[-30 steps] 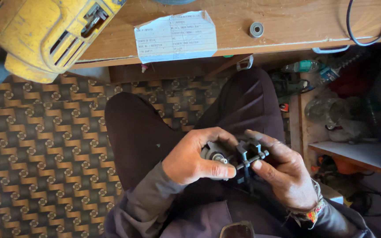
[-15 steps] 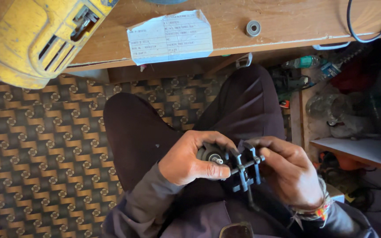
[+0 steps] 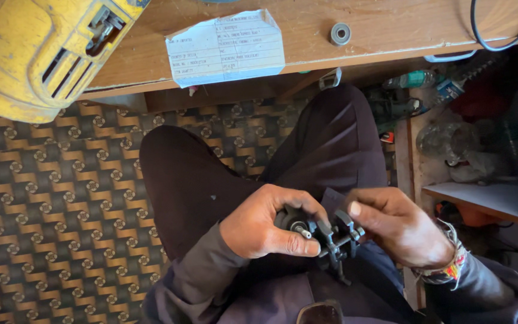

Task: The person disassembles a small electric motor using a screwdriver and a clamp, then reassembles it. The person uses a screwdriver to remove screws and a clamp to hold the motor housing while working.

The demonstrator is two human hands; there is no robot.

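Both hands grip small dark metal part (over lap)

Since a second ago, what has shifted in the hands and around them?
Little: the right hand has shifted its fingers on the black clamp-like tool. The left hand still grips the round metal part over the lap. The yellow power tool, paper label and small bearing stayed on the bench.

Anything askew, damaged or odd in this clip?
Mostly the paper label: it lies crooked on the wooden bench, corners torn, overhanging the edge. Both hands, left hand and right hand, grip a small metal part normally.
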